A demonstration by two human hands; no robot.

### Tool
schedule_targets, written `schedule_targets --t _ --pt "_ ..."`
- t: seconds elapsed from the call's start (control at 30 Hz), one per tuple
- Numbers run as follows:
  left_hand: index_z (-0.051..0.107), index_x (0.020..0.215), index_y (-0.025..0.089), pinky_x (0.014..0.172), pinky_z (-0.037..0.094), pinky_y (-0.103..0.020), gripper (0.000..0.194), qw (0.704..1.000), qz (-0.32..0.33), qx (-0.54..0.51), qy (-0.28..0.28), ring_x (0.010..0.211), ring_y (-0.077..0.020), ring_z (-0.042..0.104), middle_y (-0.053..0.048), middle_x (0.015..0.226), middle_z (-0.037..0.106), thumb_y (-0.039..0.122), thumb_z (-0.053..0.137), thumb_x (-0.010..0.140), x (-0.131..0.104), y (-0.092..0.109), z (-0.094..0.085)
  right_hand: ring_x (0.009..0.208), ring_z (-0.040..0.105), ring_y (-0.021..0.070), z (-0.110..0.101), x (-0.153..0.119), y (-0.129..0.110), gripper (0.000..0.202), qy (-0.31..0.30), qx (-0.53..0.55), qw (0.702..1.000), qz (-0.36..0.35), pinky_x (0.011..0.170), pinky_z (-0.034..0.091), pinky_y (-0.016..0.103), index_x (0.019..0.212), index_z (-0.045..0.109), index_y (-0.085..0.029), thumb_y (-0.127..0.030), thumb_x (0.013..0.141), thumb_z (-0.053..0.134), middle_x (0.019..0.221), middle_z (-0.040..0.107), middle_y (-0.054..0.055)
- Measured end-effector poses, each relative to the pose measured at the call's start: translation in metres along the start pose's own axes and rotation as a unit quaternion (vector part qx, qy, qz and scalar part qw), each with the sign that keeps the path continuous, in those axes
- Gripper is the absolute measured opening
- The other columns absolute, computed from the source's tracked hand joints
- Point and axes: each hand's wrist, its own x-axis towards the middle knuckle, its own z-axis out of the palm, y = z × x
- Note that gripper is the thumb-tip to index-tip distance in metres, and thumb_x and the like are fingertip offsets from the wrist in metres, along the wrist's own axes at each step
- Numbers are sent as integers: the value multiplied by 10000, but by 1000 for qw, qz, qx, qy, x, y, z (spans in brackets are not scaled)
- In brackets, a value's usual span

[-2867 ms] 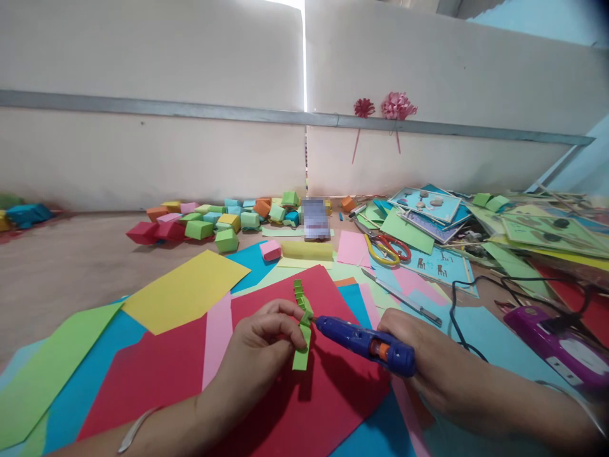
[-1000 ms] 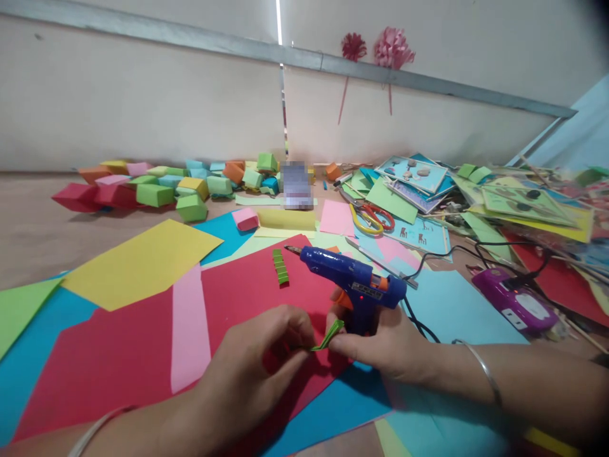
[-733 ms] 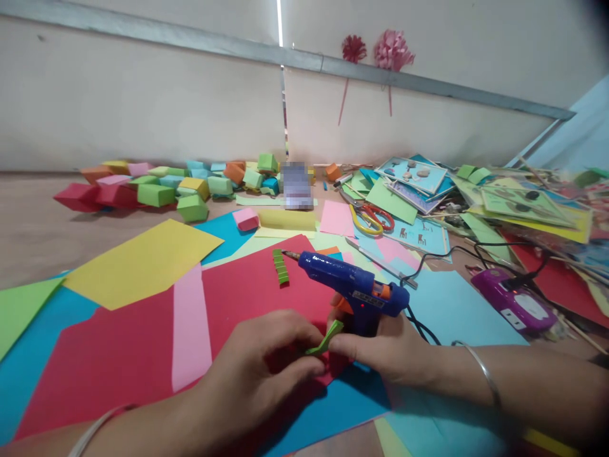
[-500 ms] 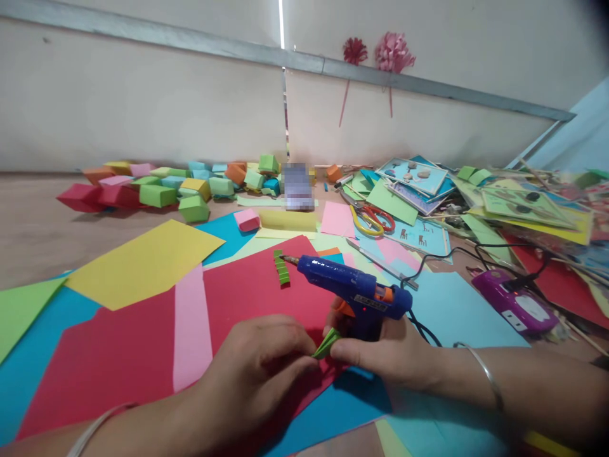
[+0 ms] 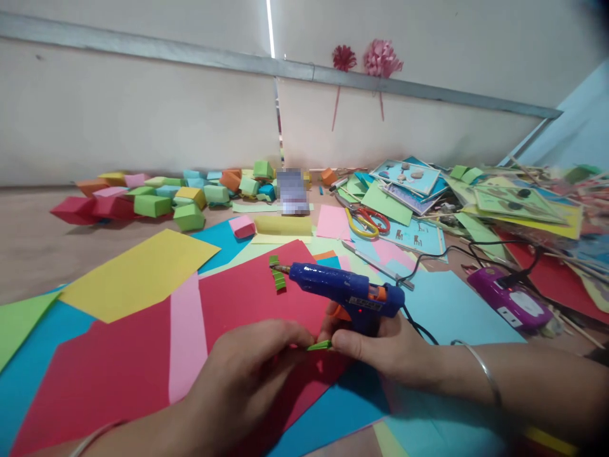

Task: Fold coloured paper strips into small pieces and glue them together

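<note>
My right hand (image 5: 375, 343) is closed around the handle of a blue glue gun (image 5: 333, 285), whose nozzle points left. The same hand's thumb and a finger also pinch one end of a small folded green paper piece (image 5: 320, 346). At its other end, the fingertips of my left hand (image 5: 261, 355) grip that piece. A creased green paper strip (image 5: 278, 279) lies on the red paper sheet (image 5: 252, 289), just under the nozzle as seen from here. Whether the nozzle touches the strip I cannot tell.
Folded paper boxes (image 5: 152, 205) line the back left. Scissors (image 5: 366, 222) and a craft knife (image 5: 375, 260) lie beyond the glue gun. A purple power socket (image 5: 509, 301) with black cords sits at right, near piled cards (image 5: 409, 174). A yellow sheet (image 5: 137, 273) lies at left.
The folded green paper has been tilted from slanting upward to nearly flat between my fingers. Both hands keep their hold, and the view has shifted slightly.
</note>
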Motion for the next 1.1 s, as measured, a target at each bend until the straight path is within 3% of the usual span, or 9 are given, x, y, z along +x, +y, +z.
schedule_targets --t 0.1,0.23,0.43,0.63,0.73,0.87,0.93,1.03,1.1 --pt "669 820 245 520 496 -165 72 1000 -14 -2 8 553 -117 673 25 686 751 194 642 863 0 2 0 752 628 159 1 1 0 351 10 24 1000 6 772 552 363 892 613 -185 -399 696 811 806 655 12" --pt "651 776 247 543 506 -163 114 1000 19 -17 -4 564 -118 686 17 719 770 161 638 851 3 3 -2 633 625 127 1 4 4 472 -3 90 994 63 678 548 327 890 593 -171 -465 634 858 739 631 -18" --pt "703 1002 301 592 531 -166 310 994 107 -34 -18 650 -148 743 0 842 811 77 672 790 8 6 -4 518 605 109 1 5 7 505 -6 142 985 100 557 552 284 945 575 -165 -403 626 885 636 613 -50" --pt "665 835 269 510 496 -152 87 998 60 27 7 519 -115 684 28 708 773 184 684 827 4 3 -2 528 622 110 -1 4 4 423 -24 138 985 104 593 570 299 947 579 -150 -354 684 839 633 628 -41" --pt "670 794 254 478 481 -155 90 994 96 42 -12 491 -120 669 11 661 756 196 644 856 5 2 -3 510 614 101 0 5 3 360 -17 113 988 100 566 562 270 927 571 -152 -288 697 813 600 621 -49" --pt "703 995 284 648 545 -160 262 987 142 -3 -73 702 -145 739 -12 822 786 85 649 834 3 1 -5 489 593 92 2 5 1 303 0 81 992 99 541 546 245 913 557 -167 -197 696 767 569 599 -66" --pt "696 1035 301 698 552 -166 359 987 140 -20 -73 761 -147 741 -8 883 786 33 662 800 2 1 -5 501 597 99 3 5 -1 282 -2 75 991 106 552 550 256 924 555 -172 -194 711 739 575 592 -66" --pt "708 899 280 640 551 -165 285 992 112 -56 -37 682 -138 725 7 828 781 30 644 780 3 -1 -5 560 608 114 0 5 -3 251 9 22 997 67 582 544 272 916 573 -175 -239 730 728 650 609 -40" --pt "691 760 252 565 541 -167 201 996 39 -85 6 592 -129 693 19 720 758 65 622 782 6 0 -5 636 617 131 -6 5 -5 218 48 -49 997 -19 619 538 281 888 593 -180 -297 752 716 735 635 -8"
